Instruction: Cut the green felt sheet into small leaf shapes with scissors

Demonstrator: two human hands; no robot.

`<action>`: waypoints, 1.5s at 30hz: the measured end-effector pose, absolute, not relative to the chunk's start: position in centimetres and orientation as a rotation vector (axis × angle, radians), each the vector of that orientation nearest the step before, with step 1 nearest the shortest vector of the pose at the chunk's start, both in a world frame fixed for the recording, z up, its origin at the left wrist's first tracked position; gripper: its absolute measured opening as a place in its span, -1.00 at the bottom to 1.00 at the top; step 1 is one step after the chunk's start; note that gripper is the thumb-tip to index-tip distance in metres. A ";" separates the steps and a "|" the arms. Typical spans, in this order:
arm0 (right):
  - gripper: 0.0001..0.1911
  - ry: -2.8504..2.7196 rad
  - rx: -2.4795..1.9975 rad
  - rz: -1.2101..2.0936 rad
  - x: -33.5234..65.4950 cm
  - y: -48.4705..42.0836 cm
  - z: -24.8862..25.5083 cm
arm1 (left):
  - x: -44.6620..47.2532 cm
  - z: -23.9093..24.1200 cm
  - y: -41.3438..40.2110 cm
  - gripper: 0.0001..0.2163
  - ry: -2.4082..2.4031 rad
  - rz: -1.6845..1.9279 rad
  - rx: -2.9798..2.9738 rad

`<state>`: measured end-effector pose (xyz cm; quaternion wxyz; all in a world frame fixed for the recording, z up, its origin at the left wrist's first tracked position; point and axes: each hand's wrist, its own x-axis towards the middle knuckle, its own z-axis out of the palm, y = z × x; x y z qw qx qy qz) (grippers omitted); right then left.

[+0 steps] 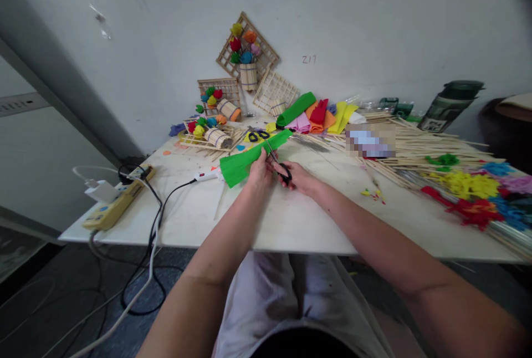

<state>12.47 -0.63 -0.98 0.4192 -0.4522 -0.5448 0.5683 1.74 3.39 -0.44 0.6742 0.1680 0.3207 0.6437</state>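
Note:
A long strip of bright green crepe paper (236,167) is held over the table, pinched by my left hand (260,168) near its lower middle edge. My right hand (298,177) grips black-handled scissors (284,174), whose blades reach up to the green paper beside my left fingers. How far the blades have gone into the paper cannot be made out. Just behind the strip lies a second pair of dark-handled scissors (258,135). Under the strip's left end rests a white glue gun (206,176) with a black cord.
Wooden lattices with paper flowers (248,50) stand against the wall. Folded coloured paper (320,117), many thin sticks (419,142), cut paper pieces (469,186) and a dark bottle (451,106) fill the right side. A yellow power strip (118,203) with cords lies at the left edge.

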 end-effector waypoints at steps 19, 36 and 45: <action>-0.72 -1.238 -1.194 1.370 12.0 -1.4 0.1 | 1.9 0.0 3.1 -0.80 0.662 1.449 0.337; -0.69 -1.199 -1.222 1.409 12.4 -2.0 0.2 | 1.1 0.7 3.5 -0.77 0.618 1.606 0.216; -0.71 -1.242 -1.148 1.382 12.8 -1.9 0.2 | 1.4 0.5 3.3 -0.75 0.580 1.574 0.266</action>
